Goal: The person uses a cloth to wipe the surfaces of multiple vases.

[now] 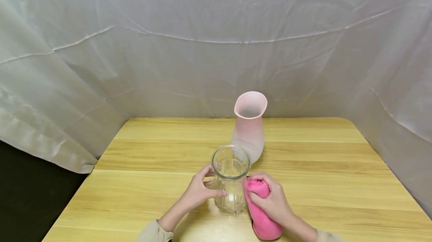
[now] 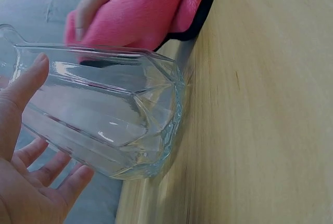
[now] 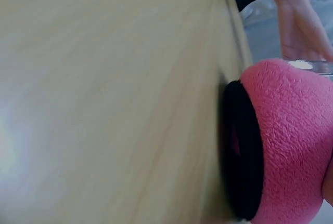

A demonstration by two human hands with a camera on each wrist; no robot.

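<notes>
A clear faceted glass vase (image 1: 231, 182) (image 2: 109, 125) stands upright on the wooden table (image 1: 320, 159), near its front middle. My left hand (image 1: 202, 191) (image 2: 26, 182) holds it from the left, thumb on the body and index finger at the neck. My right hand (image 1: 271, 200) grips a bunched pink cloth (image 1: 264, 225) (image 2: 140, 16) (image 3: 291, 130) with a black trim and presses it against the vase's right side. The cloth's lower end rests on the table.
A taller frosted pink vase (image 1: 249, 126) stands just behind the glass one, almost touching it. Wrinkled white sheeting (image 1: 216, 39) closes off the back and both sides. The table's left edge drops to a dark floor (image 1: 27, 197).
</notes>
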